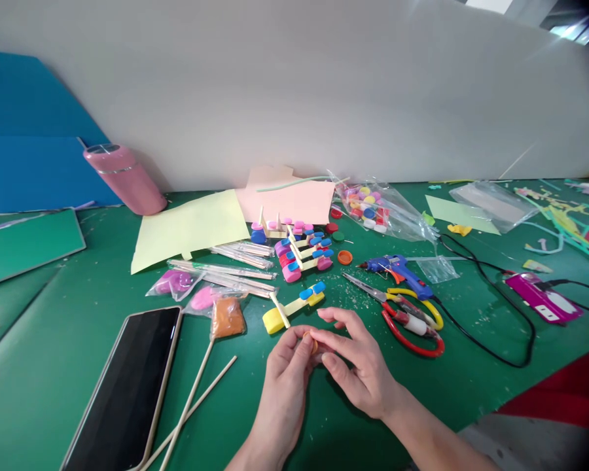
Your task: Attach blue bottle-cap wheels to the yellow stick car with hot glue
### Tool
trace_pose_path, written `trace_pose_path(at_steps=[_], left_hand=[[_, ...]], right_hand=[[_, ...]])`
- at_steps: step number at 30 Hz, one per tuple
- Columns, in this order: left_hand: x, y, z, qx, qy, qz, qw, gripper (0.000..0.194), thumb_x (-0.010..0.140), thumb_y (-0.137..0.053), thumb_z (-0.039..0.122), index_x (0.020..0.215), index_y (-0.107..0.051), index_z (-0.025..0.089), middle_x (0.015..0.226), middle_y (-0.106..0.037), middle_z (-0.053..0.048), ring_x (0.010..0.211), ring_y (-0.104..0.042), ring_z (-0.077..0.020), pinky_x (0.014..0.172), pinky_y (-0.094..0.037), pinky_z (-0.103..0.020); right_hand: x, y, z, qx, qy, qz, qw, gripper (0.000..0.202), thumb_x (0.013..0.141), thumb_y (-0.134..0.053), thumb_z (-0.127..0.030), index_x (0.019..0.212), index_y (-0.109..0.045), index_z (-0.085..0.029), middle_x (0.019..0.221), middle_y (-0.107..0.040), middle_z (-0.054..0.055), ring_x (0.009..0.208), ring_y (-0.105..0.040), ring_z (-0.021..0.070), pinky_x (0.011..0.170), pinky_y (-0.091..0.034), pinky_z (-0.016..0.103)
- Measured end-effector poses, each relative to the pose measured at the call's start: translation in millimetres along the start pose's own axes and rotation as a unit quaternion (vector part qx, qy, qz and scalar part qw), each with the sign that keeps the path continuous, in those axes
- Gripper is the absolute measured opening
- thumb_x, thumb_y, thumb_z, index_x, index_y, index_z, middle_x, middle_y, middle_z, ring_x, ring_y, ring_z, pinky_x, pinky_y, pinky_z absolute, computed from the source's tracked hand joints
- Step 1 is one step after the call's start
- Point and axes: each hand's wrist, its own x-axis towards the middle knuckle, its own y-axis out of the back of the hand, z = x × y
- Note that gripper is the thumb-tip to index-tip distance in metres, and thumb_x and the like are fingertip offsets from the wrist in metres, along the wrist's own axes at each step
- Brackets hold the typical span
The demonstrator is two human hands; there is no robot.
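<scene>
My left hand (289,369) is closed, pinching a small orange round piece (315,345) between thumb and fingers. The piece is mostly covered. My right hand (356,363) reaches in from the right; its index fingertip touches the piece, while the thumb and other fingers stand apart. Just beyond my hands lies a yellow stick-and-cap assembly (294,309) with blue ends. Behind it are several similar assemblies (304,252) in pink, purple and blue. An orange bottle cap (345,257) lies to their right.
Scissors (405,314) and a blue glue gun (397,269) lie right, with a cable to a purple power unit (542,297). A phone (125,389), two wooden sticks (196,386) and bagged clay (228,318) lie left. Behind are a cap bag (383,212) and pink tumbler (127,180).
</scene>
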Motion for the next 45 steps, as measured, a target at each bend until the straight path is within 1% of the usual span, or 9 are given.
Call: trace_pose_path(at_steps=[8, 12, 16, 19, 22, 28, 33, 41, 45], left_hand=[[-0.8, 0.4, -0.7, 0.038, -0.016, -0.004, 0.999, 0.014, 0.077, -0.059, 0.029, 0.08, -0.061, 0.016, 0.072, -0.064, -0.002, 0.07, -0.059, -0.0135, 0.068, -0.045, -0.024], [-1.3, 3.4, -2.9, 0.092, -0.039, -0.018, 0.995, 0.015, 0.081, -0.054, 0.031, 0.084, -0.06, 0.018, 0.077, -0.065, -0.002, 0.075, -0.058, -0.0146, 0.073, -0.044, -0.026], [-1.4, 5.7, -5.1, 0.14, -0.064, -0.005, 0.988, 0.015, 0.081, -0.053, 0.032, 0.086, -0.059, 0.019, 0.081, -0.064, -0.002, 0.075, -0.056, -0.0148, 0.071, -0.043, -0.026], [-1.6, 4.8, -4.4, 0.159, -0.075, -0.007, 0.984, 0.016, 0.082, -0.052, 0.032, 0.087, -0.058, 0.018, 0.08, -0.064, -0.003, 0.074, -0.056, -0.015, 0.071, -0.043, -0.026], [-2.0, 2.9, -2.6, 0.176, -0.091, 0.008, 0.98, 0.014, 0.081, -0.054, 0.031, 0.086, -0.059, 0.018, 0.077, -0.063, -0.001, 0.071, -0.055, -0.0139, 0.067, -0.042, -0.023], [-2.8, 2.3, -2.0, 0.17, -0.086, 0.004, 0.982, 0.012, 0.081, -0.054, 0.03, 0.084, -0.058, 0.019, 0.072, -0.063, 0.001, 0.068, -0.056, -0.0129, 0.065, -0.042, -0.021], [-2.7, 3.1, -2.3, 0.18, -0.092, 0.009, 0.979, 0.012, 0.081, -0.054, 0.031, 0.083, -0.058, 0.019, 0.07, -0.06, 0.002, 0.068, -0.055, -0.0128, 0.064, -0.041, -0.021], [-3.0, 3.0, -2.3, 0.198, -0.097, 0.006, 0.975, 0.01, 0.083, -0.051, 0.03, 0.083, -0.055, 0.02, 0.069, -0.059, 0.004, 0.067, -0.054, -0.0119, 0.063, -0.041, -0.02], [-2.7, 3.3, -2.5, 0.194, -0.096, -0.002, 0.976, 0.01, 0.084, -0.05, 0.029, 0.084, -0.055, 0.02, 0.071, -0.06, 0.003, 0.069, -0.055, -0.0118, 0.064, -0.041, -0.02]], right_hand=[[-2.5, -2.6, -2.1, 0.042, -0.02, -0.005, 0.999, 0.035, 0.087, -0.044, -0.027, 0.121, -0.052, -0.023, 0.125, -0.042, 0.009, 0.113, -0.044, 0.0239, 0.09, -0.043, 0.038], [-4.2, -2.6, -3.4, 0.064, -0.033, 0.017, 0.997, 0.035, 0.087, -0.043, -0.026, 0.121, -0.051, -0.023, 0.124, -0.042, 0.009, 0.113, -0.045, 0.023, 0.09, -0.044, 0.037], [-4.3, -2.7, -3.8, 0.046, -0.032, 0.005, 0.998, 0.032, 0.087, -0.044, -0.025, 0.117, -0.055, -0.022, 0.124, -0.043, 0.009, 0.113, -0.045, 0.0233, 0.089, -0.043, 0.037], [-3.6, -3.0, -3.5, 0.029, -0.023, 0.019, 0.999, 0.036, 0.087, -0.044, -0.025, 0.122, -0.05, -0.022, 0.125, -0.041, 0.01, 0.114, -0.043, 0.0241, 0.09, -0.043, 0.039], [-3.4, -3.9, -2.8, -0.008, 0.0, 0.003, 1.0, 0.038, 0.087, -0.043, -0.027, 0.124, -0.049, -0.021, 0.126, -0.041, 0.011, 0.113, -0.044, 0.0251, 0.089, -0.043, 0.041], [-6.1, -5.2, -1.1, -0.04, 0.009, 0.013, 0.999, 0.04, 0.087, -0.043, -0.027, 0.126, -0.046, -0.02, 0.126, -0.041, 0.012, 0.113, -0.043, 0.0262, 0.089, -0.043, 0.042], [-7.2, -4.3, -3.0, -0.057, 0.029, -0.002, 0.998, 0.039, 0.087, -0.043, -0.026, 0.125, -0.048, -0.021, 0.126, -0.04, 0.012, 0.114, -0.042, 0.0268, 0.089, -0.042, 0.044], [-5.1, -6.1, -5.0, -0.057, 0.028, 0.0, 0.998, 0.039, 0.086, -0.044, -0.025, 0.125, -0.048, -0.021, 0.127, -0.038, 0.011, 0.113, -0.041, 0.0263, 0.089, -0.041, 0.043], [-6.1, -6.3, -4.5, -0.027, 0.004, 0.014, 1.0, 0.039, 0.086, -0.044, -0.021, 0.124, -0.048, -0.02, 0.126, -0.038, 0.011, 0.114, -0.041, 0.0248, 0.09, -0.041, 0.04]])
